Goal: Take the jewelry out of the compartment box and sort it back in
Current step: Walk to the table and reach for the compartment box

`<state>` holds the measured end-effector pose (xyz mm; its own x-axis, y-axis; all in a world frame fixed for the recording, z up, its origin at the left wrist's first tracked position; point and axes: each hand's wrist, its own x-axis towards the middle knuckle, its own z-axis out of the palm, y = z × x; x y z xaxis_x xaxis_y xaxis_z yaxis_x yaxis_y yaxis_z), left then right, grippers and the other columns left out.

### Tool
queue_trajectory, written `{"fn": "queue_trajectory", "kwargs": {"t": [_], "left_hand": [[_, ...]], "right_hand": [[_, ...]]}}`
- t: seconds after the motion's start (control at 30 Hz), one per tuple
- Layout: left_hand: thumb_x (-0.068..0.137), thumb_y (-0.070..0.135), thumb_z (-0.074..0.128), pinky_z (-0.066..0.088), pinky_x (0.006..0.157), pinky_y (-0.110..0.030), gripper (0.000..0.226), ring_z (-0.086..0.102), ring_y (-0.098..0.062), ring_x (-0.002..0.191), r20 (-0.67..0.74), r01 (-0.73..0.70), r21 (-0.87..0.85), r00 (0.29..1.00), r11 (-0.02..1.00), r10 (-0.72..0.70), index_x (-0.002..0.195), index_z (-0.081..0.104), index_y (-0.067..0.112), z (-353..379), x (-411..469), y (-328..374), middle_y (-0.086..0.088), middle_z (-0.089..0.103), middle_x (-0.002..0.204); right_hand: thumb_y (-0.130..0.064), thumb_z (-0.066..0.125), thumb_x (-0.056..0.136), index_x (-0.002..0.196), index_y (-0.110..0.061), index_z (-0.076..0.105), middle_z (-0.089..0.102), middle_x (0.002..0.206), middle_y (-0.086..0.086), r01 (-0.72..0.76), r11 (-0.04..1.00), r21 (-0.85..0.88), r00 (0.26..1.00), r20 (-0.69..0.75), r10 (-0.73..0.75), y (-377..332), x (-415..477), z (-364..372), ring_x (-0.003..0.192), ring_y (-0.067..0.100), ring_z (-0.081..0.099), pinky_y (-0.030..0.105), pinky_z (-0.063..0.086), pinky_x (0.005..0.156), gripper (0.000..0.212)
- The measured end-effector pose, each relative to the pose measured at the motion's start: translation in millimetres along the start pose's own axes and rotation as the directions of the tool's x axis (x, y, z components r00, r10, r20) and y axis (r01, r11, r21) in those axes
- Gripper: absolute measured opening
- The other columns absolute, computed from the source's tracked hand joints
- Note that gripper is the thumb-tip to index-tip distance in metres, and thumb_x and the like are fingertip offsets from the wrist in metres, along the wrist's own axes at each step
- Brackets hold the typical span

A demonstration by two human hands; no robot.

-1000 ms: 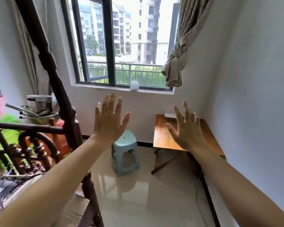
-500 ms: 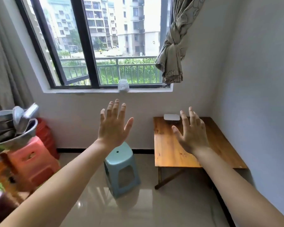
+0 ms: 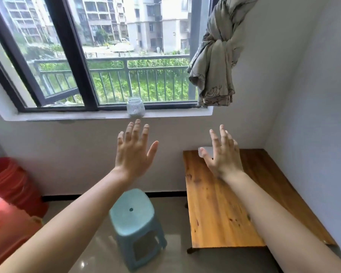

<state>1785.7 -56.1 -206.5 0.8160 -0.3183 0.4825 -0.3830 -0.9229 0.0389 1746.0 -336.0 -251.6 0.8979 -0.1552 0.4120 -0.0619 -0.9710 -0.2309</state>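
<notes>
Head view: white box point(image 3: 206, 151) on wooden table point(image 3: 215, 209), mostly hidden behind right hand point(image 3: 223, 156).

White walls, glossy floor point(image 3: 98, 243); daylit window point(image 3: 110, 56) (knotted curtain point(image 3: 215, 62) beside), wooden table point(image 3: 215, 203), blue stool point(image 3: 136, 217).

A low wooden table point(image 3: 220, 209) stands in the corner against the right wall. A pale blue plastic stool point(image 3: 135, 219) sits on the floor just beside its left edge. A glass jar point(image 3: 135, 106) stands on the windowsill point(image 3: 87, 116), with a knotted curtain point(image 3: 215, 62) at the window's right end. Red plastic stools point(image 3: 6, 209) are stacked at far left.
</notes>
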Motion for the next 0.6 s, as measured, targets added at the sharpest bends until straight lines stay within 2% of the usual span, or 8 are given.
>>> {"fn": "queue_trajectory", "kwargs": {"t": [0.13, 0.2, 0.27, 0.4, 0.6], "left_hand": [[0.100, 0.050, 0.035, 0.022, 0.116, -0.059, 0.065, 0.020, -0.037, 0.149, 0.012, -0.074, -0.099, 0.997, 0.992, 0.075, 0.151, 0.033, 0.010, 66, 76, -14, -0.019, 0.024, 0.161], [0.100, 0.051, 0.035, 0.020, 0.117, -0.058, 0.066, 0.017, -0.036, 0.150, 0.049, -0.124, -0.158, 0.990, 0.980, 0.133, 0.152, 0.031, 0.011, 97, 111, -16, -0.018, 0.022, 0.162], [0.100, 0.052, 0.032, 0.018, 0.118, -0.056, 0.067, 0.015, -0.034, 0.151, 0.085, -0.187, -0.201, 0.975, 0.962, 0.207, 0.153, 0.028, 0.012, 125, 143, -15, -0.017, 0.020, 0.163], [0.099, 0.055, 0.025, 0.020, 0.118, -0.056, 0.070, 0.016, -0.036, 0.151, 0.132, -0.334, -0.245, 0.919, 0.910, 0.372, 0.154, 0.028, 0.012, 172, 195, -1, -0.019, 0.020, 0.163], [0.101, 0.055, 0.026, 0.025, 0.116, -0.055, 0.067, 0.021, -0.038, 0.149, 0.190, -0.427, -0.312, 0.847, 0.849, 0.496, 0.152, 0.030, 0.013, 237, 235, 46, -0.018, 0.026, 0.161]], "right_hand": [[-0.053, 0.045, 0.099, 0.157, -0.019, 0.025, 0.010, 0.166, 0.018, -0.071, 0.995, -0.069, 0.997, -0.016, 0.070, 13, 45, 34, 0.150, 0.036, 0.017, 0.052, 0.018, 0.120, 0.070], [-0.054, 0.043, 0.099, 0.157, -0.019, 0.024, 0.009, 0.166, 0.017, -0.165, 0.981, -0.105, 0.986, -0.020, 0.164, 22, 63, 47, 0.150, 0.036, 0.018, 0.053, 0.019, 0.119, 0.070], [-0.056, 0.040, 0.099, 0.157, -0.020, 0.022, 0.008, 0.167, 0.017, -0.278, 0.950, -0.139, 0.960, -0.020, 0.278, 32, 75, 59, 0.150, 0.037, 0.018, 0.054, 0.019, 0.119, 0.071], [-0.058, 0.037, 0.099, 0.157, -0.018, 0.022, 0.010, 0.166, 0.018, -0.412, 0.885, -0.218, 0.911, -0.057, 0.410, 54, 86, 71, 0.149, 0.039, 0.021, 0.055, 0.022, 0.117, 0.072], [-0.061, 0.034, 0.098, 0.158, -0.020, 0.021, 0.009, 0.167, 0.016, -0.570, 0.774, -0.276, 0.815, -0.071, 0.575, 91, 75, 81, 0.149, 0.038, 0.021, 0.053, 0.025, 0.116, 0.073]]}}
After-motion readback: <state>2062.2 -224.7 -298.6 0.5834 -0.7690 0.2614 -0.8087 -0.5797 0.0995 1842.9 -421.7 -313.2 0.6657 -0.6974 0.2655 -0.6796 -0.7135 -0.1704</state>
